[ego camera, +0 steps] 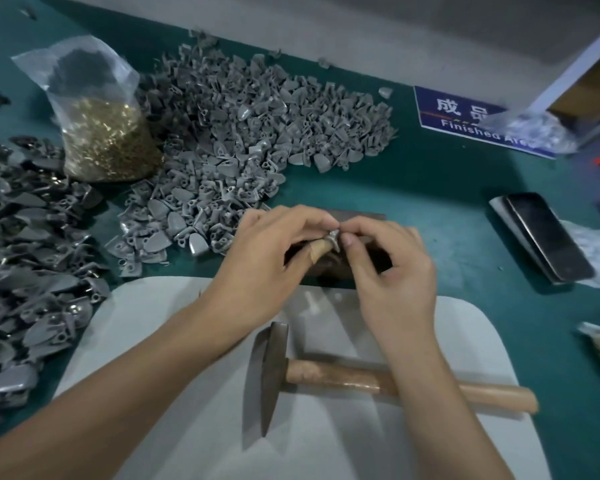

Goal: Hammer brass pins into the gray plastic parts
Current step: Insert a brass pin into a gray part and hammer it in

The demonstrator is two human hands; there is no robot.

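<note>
Gray part (pixel 334 236): we pinch it between left hand (pixel 267 261) and right hand (pixel 388 271) above the dark block (pixel 347 268), apparently seating a pin.
Hammer (pixel 326 375): lies near, ungripped, ready.
Brass pins (pixel 108 140): bagged, far left.

Both forearms are showing bare, no sleeves reaching them. The left hand (pixel 264 258) is wearing a tan bandage (pixel 317 250) wrapped around its thumb; the right hand (pixel 392 271) is wearing nothing.

Small factory assembly station: heaps of gray plastic parts (pixel 257 133) on green tabletop (pixel 430 188), "Finished Area" sign (pixel 465 116), bagged brass pins (pixel 108 140).
</note>
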